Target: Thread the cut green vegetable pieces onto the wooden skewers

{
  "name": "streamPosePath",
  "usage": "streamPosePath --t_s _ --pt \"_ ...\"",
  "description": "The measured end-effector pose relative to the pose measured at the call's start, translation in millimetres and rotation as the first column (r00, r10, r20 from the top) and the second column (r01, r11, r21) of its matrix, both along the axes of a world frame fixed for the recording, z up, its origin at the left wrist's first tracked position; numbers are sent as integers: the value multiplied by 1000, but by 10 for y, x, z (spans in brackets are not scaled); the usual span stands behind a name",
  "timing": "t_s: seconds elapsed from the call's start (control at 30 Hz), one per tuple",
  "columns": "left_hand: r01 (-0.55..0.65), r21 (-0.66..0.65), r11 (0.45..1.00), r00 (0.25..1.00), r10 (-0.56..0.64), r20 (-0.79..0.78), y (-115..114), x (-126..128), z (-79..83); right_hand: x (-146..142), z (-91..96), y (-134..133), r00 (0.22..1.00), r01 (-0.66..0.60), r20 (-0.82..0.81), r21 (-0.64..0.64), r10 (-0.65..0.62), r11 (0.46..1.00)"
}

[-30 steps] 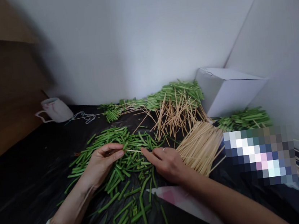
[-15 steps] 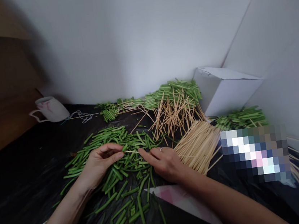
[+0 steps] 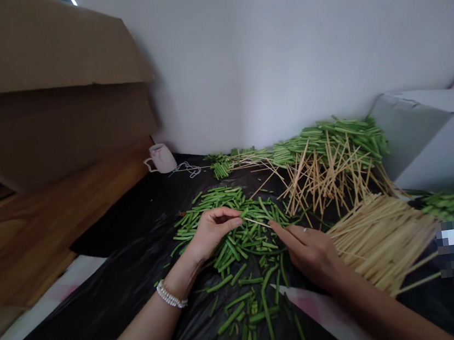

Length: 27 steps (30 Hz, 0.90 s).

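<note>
My left hand [image 3: 216, 235] pinches a short green stalk piece [image 3: 244, 212], apparently cut garlic scape, between thumb and fingers. From it a thin bamboo skewer [image 3: 258, 222] runs across to my right hand [image 3: 314, 253], whose fingers are closed on the other end. Whether the skewer tip is inside the stalk is hidden by my left fingertips. Under both hands spreads a loose heap of cut green stalks [image 3: 224, 195]. Beside my right forearm lies a thick bundle of bare skewers [image 3: 388, 235].
Skewers threaded with green stalks [image 3: 331, 140] lie along the white wall, near a white box [image 3: 438, 138]. A mug [image 3: 162, 158] and a tangled string [image 3: 188, 168] are at the back left. Black plastic sheeting [image 3: 134, 291] covers the surface. A cardboard box [image 3: 43, 54] stands left.
My view has turned left, so everything sits farther right and more of the cardboard box and wooden surface shows. Both hands keep the same hold on stalk and skewer.
</note>
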State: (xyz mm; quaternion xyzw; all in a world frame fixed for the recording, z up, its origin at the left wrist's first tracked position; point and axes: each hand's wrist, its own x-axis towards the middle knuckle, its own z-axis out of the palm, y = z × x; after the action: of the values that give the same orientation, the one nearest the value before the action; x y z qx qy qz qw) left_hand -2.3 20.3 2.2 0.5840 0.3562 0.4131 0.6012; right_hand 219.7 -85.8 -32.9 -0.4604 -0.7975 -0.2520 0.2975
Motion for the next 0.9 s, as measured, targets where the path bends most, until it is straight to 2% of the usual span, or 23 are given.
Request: streamPosePath --t_s 0.3,0.7,0.9 --pt "53 18 998 999 -53 1 -20 3 -4 -6 -63 15 1000 -4 6 -18 5 1000" --pt "100 90 991 992 -92 -89 -20 -11 -27 18 -22 -5 997 -77 -19 7 77 997" --pt "132 122 984 984 -115 -139 47 -123 89 1 -71 12 993 -16 -113 22 19 1000"
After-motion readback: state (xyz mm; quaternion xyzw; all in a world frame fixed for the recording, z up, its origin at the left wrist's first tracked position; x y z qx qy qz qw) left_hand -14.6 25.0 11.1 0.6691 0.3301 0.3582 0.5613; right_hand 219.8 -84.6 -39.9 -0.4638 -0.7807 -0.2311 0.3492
